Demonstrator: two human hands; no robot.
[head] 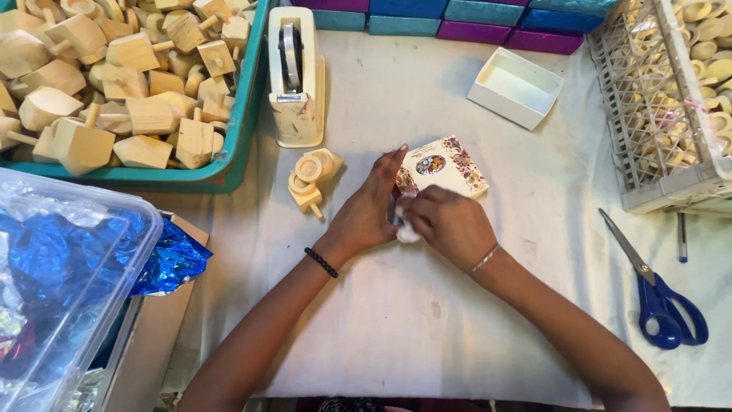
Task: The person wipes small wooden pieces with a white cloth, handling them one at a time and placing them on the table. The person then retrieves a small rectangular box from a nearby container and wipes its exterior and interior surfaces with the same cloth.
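My left hand (pixel 366 210) and my right hand (pixel 446 221) meet in the middle of the white cloth-covered table (pixel 396 320). Between them they pinch a small wad of white tissue paper (pixel 406 231) against the near edge of a small square box with a flowery patterned lid (pixel 446 166). The left fingers reach along the box's left side. What is under the tissue is hidden by my fingers. A wooden spinning top with a ring piece (pixel 311 181) lies just left of my left hand.
A teal bin of wooden tops (pixel 229 164) sits far left, a tape dispenser (pixel 295 76) beside it. An open white box (pixel 515 86), a crate of wooden rings (pixel 671 91), blue-handled scissors (pixel 656 294) and a pen (pixel 682 236) lie right. A clear tub of blue foil (pixel 61 282) stands near left.
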